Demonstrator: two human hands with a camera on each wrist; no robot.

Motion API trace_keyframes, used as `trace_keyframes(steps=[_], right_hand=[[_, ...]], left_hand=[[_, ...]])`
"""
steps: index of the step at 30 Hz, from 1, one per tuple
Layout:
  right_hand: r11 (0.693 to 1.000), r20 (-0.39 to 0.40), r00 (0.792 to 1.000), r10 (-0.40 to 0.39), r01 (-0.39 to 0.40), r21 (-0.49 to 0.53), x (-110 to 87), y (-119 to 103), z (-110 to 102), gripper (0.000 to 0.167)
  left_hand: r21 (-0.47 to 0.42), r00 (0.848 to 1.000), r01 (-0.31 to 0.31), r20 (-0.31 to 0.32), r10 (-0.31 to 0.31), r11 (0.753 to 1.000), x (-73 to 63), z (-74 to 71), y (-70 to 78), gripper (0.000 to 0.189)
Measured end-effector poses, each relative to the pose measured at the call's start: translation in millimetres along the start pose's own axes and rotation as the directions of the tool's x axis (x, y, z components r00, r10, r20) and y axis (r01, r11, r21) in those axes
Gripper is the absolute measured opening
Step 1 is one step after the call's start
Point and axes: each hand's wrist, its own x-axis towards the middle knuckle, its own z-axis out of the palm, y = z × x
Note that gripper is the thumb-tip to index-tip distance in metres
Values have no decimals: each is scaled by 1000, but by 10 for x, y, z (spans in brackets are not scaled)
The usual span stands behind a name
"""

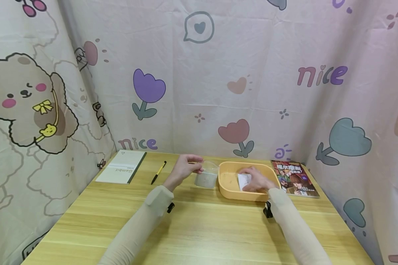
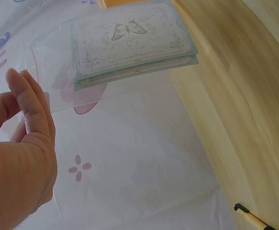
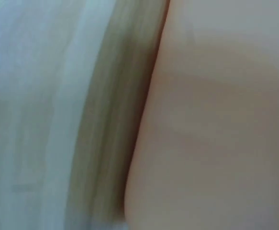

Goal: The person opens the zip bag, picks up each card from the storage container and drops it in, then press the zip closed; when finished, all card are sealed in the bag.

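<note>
In the head view my left hand (image 1: 185, 168) pinches the top edge of a clear zip bag (image 1: 210, 166), its thumb and fingers together. Inside the bag lie cards with a pale green border and a butterfly print (image 2: 134, 36), seen close in the left wrist view beyond the left hand (image 2: 27, 143). My right hand (image 1: 259, 180) reaches into a yellow-orange plastic bin (image 1: 230, 193). Its thumb and fingers hold a white card-like piece (image 1: 244, 181) by opposite edges. The right wrist view is blurred and shows mostly skin (image 3: 216, 134) and wood grain.
To the left lie a black-and-yellow pen (image 1: 159, 173) and a white notebook (image 1: 121, 167) marked Gambit. Right of the bin is a colourful comic-style book (image 1: 296, 179), partly behind the bin. A printed curtain (image 1: 199, 92) hangs behind the wooden table (image 1: 212, 228).
</note>
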Motion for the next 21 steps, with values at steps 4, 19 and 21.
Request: trace_keyframes(steps=[4, 19, 21], right_hand=[[994, -33, 999, 28, -24, 106, 14, 2, -1, 58], [944, -153, 983, 100, -45, 327, -32, -48, -170, 37], [922, -184, 975, 123, -43, 386, -16, -79, -199, 36]], left_hand=[[0, 1000, -2, -7, 2, 1000, 6, 1, -9, 27], [8, 1000, 9, -15, -9, 1000, 15, 3, 22, 26], [7, 1000, 8, -16, -7, 1000, 17, 2, 23, 26]])
